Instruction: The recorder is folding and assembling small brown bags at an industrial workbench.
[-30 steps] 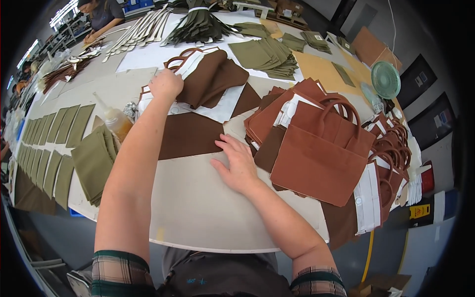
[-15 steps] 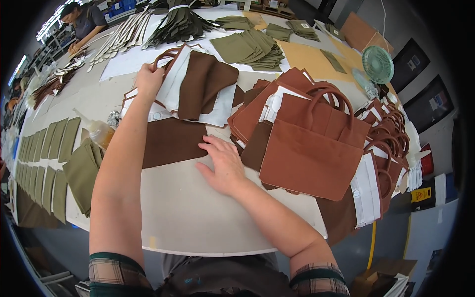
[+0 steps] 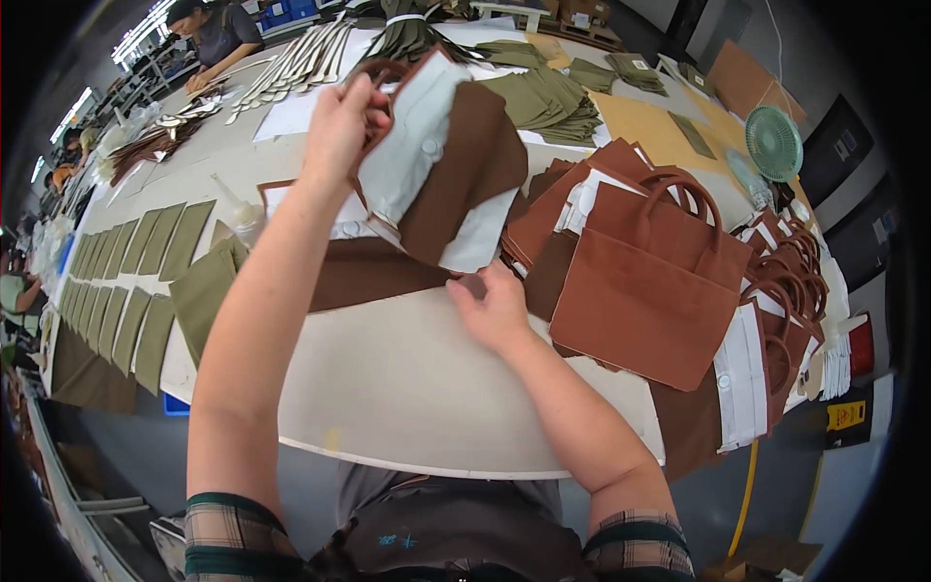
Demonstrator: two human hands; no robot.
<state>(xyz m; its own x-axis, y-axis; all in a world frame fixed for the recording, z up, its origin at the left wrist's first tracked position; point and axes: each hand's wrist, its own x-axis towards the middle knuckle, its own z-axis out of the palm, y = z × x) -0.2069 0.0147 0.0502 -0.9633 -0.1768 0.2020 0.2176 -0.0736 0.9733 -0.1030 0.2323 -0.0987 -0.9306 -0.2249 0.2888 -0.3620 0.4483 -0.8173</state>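
Observation:
My left hand (image 3: 347, 126) is closed around the handle (image 3: 383, 70) of a brown bag panel (image 3: 456, 160), holding it raised and tilted above the table. Its white lining strip (image 3: 415, 131) with a round button faces me, and the brown leather hangs in a fold. Beneath it lies a flat dark brown panel (image 3: 378, 276), partly covered by another white-lined piece (image 3: 354, 228). At that flat panel's right corner is my right hand (image 3: 497, 308), thumb and fingers bent around the corner. A reddish-brown bag panel with handles (image 3: 652, 301) tops the stack to its right.
Green fabric pieces (image 3: 126, 310) lie in rows at the left, near a squeeze bottle (image 3: 238, 209). More green pieces (image 3: 553, 107) and strap bundles (image 3: 296, 63) lie at the back. A green fan (image 3: 774, 143) stands far right. A person (image 3: 223, 44) works at the far left.
My left hand has lifted the handled bag panel higher and turned it. My right hand has gone from lying spread on the table to bending around the dark panel's corner. The view has shifted slightly.

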